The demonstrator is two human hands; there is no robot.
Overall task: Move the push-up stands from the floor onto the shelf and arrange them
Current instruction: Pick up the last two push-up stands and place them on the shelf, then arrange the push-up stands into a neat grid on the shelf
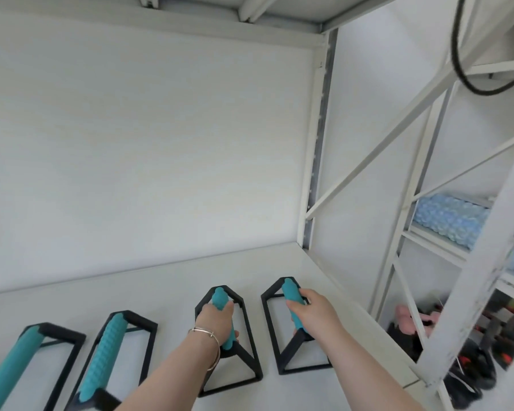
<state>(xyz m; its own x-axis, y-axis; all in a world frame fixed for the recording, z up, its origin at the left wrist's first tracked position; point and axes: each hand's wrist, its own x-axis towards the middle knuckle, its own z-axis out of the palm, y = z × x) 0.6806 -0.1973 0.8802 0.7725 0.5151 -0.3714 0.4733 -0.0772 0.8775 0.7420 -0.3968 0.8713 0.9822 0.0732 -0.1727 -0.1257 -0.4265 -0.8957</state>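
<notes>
Both our arms reach fwd, bare forearms coming in from the near edge. Our left hand [217, 320] is curled w/ fingers wrapped, thumb on the right side, a thin bracelet [211, 348] at the wrist. Our right hand [312, 311] sits farther right, fingers closed too, knuckles up, wrist straight.

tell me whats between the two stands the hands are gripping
Nothing: in the head view only bare white shelf shows between the stand under the left hand and the stand under the right hand. Their black frames stand apart, not touching.
</notes>
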